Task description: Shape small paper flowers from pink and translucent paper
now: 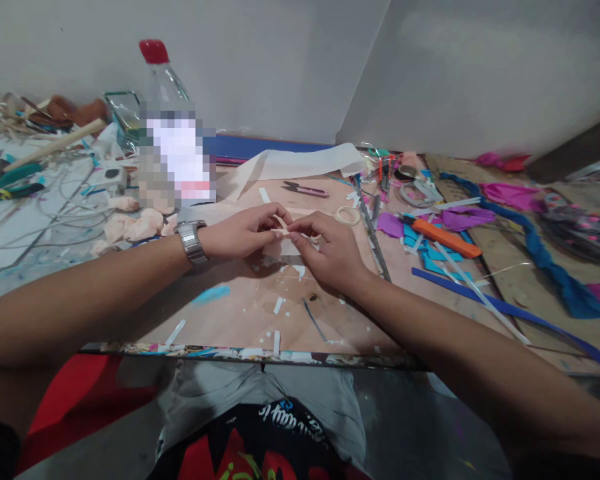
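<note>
Over the middle of the work board (250, 313), my left hand (243, 230), with a metal watch on its wrist, and my right hand (333, 250) meet fingertip to fingertip. Both are closed in a pinch on a thin white piece (283, 248), paper or cloth, whose lower part shows beneath the fingers. Its pinched edge is mostly hidden. Behind the hands lie thread snips (305, 190) and a long white strip (305, 162) that curls across the back of the board. A pale ring (349, 215), like a tape roll, rests beside my right hand.
Back left stands a clear bottle (167, 83) with a red cap, partly covered by a blurred patch. Crumpled peach pieces (140, 225), cables and green-handled pliers (17, 180) lie left. An orange cutter (445, 238), blue strips and purple scraps (467, 217) crowd the right.
</note>
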